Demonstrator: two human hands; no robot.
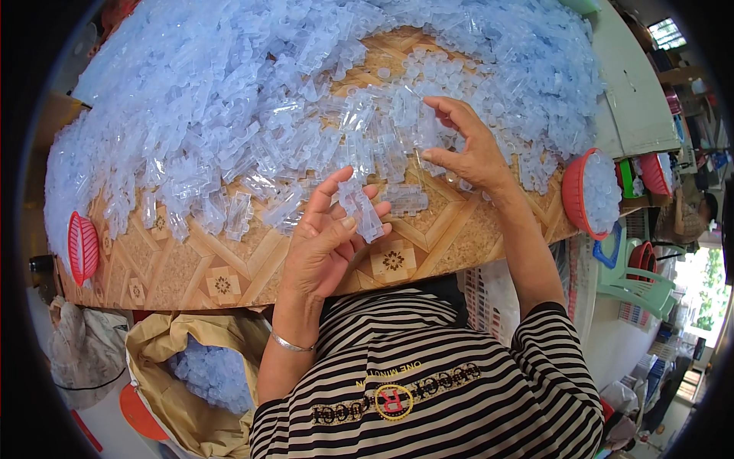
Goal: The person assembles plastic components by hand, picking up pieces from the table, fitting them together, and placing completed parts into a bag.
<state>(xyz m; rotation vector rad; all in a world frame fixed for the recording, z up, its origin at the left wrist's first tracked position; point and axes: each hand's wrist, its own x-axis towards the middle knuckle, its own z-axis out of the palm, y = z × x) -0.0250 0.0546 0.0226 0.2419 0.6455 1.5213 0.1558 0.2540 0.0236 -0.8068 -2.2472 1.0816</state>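
My left hand [325,233] is closed on a clear plastic piece [359,209], a small flat, moulded shape held tilted between thumb and fingers above the near part of the table. To its right, my right hand [472,151] reaches over the pile's near edge. Its thumb and forefinger are spread well apart, and clear pieces show behind the gap; none is plainly gripped. Loose clear plastic pieces [283,203] lie in front of and around both hands, merging into a large heap of bluish clear plastic parts [206,84].
The patterned table [306,268] curves in front of me. A red basket [82,249] sits at its left edge; another red basket [575,191], full of clear parts, is at the right. A lined brown sack [149,348] of parts stands below left. A green chair [638,283] is farther right.
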